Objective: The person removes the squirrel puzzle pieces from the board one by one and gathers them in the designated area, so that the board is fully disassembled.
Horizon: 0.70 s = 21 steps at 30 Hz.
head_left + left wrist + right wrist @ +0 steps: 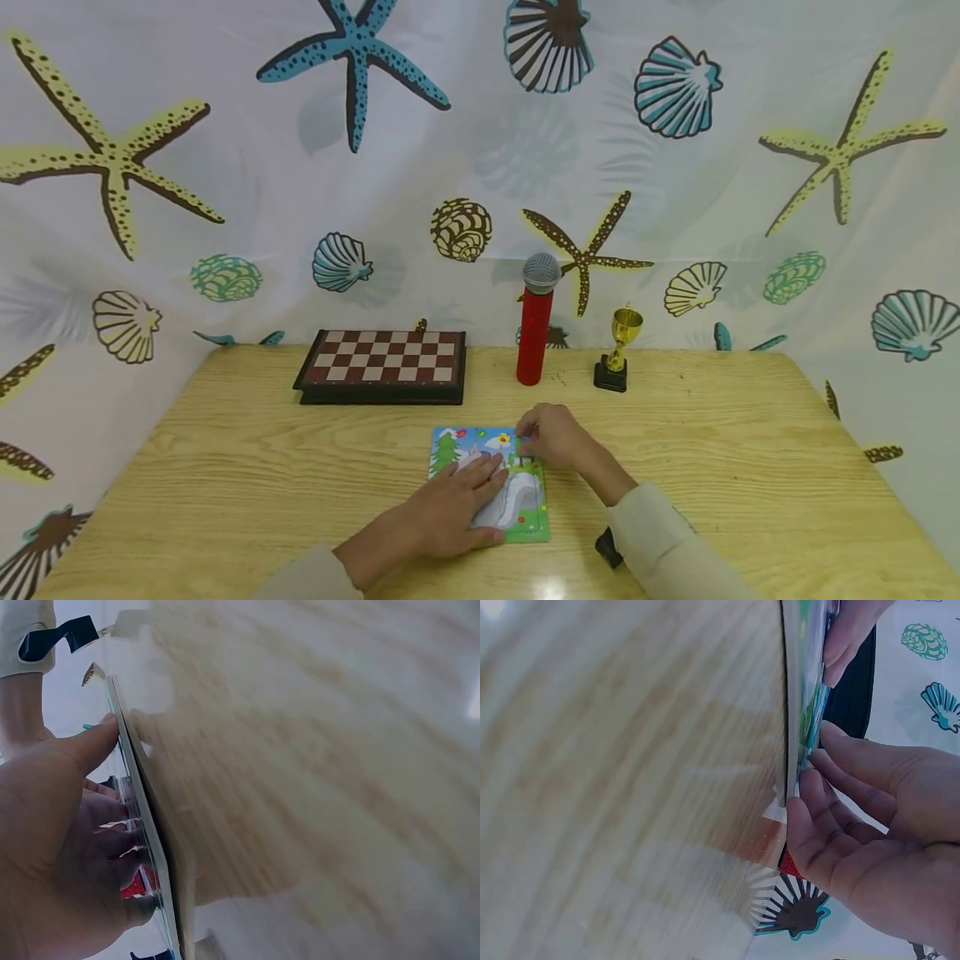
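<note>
A colourful picture puzzle board [522, 506], printed with trees, sky and a grey path, lies near the middle of the wooden table. Across its left half rests my left hand [459, 504], fingers spread over the picture and thumb at the near edge. The left wrist view shows that thumb [101, 742] along the board's rim. At the upper right corner my right hand [553, 436] pinches the puzzle with thumb and fingertips; its lower fingers [802, 832] sit by the board's side. What exactly lies between those fingertips I cannot tell.
Behind the puzzle stand a checkered board-game box [382, 367], a red microphone [534, 333] and a small gold trophy cup [621, 342]. A black object [609, 547] shows beside the right sleeve. A shell-and-starfish cloth [450, 150] hangs behind the wooden table [247, 467].
</note>
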Each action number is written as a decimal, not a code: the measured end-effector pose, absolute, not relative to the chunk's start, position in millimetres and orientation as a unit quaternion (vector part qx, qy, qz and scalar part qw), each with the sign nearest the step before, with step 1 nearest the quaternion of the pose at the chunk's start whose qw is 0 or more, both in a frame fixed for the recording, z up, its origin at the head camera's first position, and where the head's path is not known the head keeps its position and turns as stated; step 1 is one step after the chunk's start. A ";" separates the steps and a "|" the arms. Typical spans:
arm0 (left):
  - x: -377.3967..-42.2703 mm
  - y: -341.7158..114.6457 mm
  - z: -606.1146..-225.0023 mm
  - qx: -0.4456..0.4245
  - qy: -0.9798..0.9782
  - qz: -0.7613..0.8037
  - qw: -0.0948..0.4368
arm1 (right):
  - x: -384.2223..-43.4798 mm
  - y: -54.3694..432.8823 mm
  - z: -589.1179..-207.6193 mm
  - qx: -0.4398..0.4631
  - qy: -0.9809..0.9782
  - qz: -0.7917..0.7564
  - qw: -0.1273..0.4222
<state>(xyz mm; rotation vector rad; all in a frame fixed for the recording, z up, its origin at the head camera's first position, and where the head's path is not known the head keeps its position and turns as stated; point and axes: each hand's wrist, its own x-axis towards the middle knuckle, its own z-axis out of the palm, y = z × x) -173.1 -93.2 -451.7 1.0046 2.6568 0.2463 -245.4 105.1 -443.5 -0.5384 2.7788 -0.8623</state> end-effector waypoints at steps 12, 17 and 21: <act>-171.9 -92.1 -450.9 0.349 0.921 0.081 0.151 | -250.2 100.6 -444.4 -0.162 0.934 -0.293 0.124; -171.2 -92.0 -448.5 0.351 0.921 0.076 0.151 | -249.8 101.1 -443.6 -0.166 0.935 -0.292 0.118; -170.7 -92.0 -445.6 0.352 0.920 0.077 0.153 | -249.8 101.5 -443.6 -0.166 0.935 -0.291 0.116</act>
